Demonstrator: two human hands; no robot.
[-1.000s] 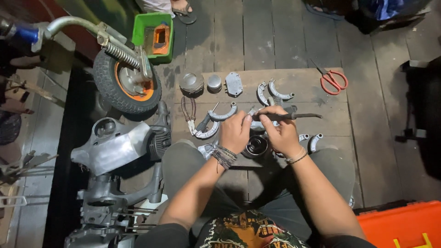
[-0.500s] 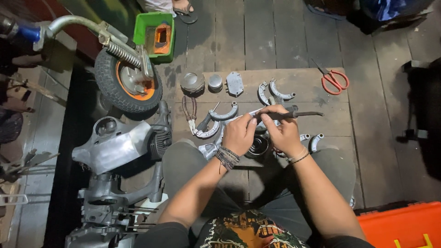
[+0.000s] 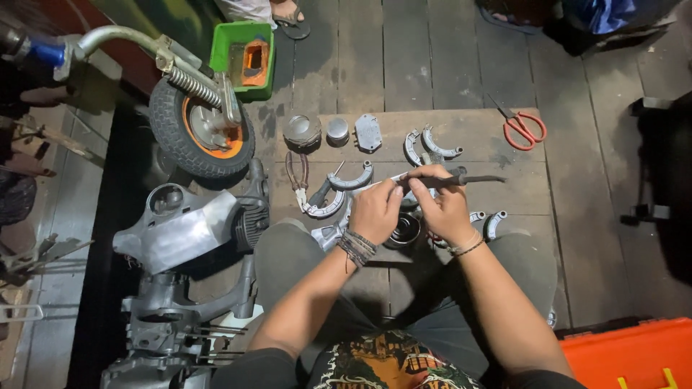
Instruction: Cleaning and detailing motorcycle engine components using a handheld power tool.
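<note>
Currently both hands are clenching a long dark tool (image 3: 461, 177) over the wooden board (image 3: 504, 144), left hand (image 3: 375, 211) pinching its left tip, right hand (image 3: 443, 209) gripping mid-shaft, axis running left-right toward the red scissors (image 3: 525, 128).

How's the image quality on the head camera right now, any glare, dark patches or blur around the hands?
Head view: the wooden board is evenly lit and sharp; the left hand and right hand show no motion blur; mild shine on the round metal caps; the right edge and the left side beside the wheel fall into deep shadow; straight floor planks bow slightly near the corners.
</note>
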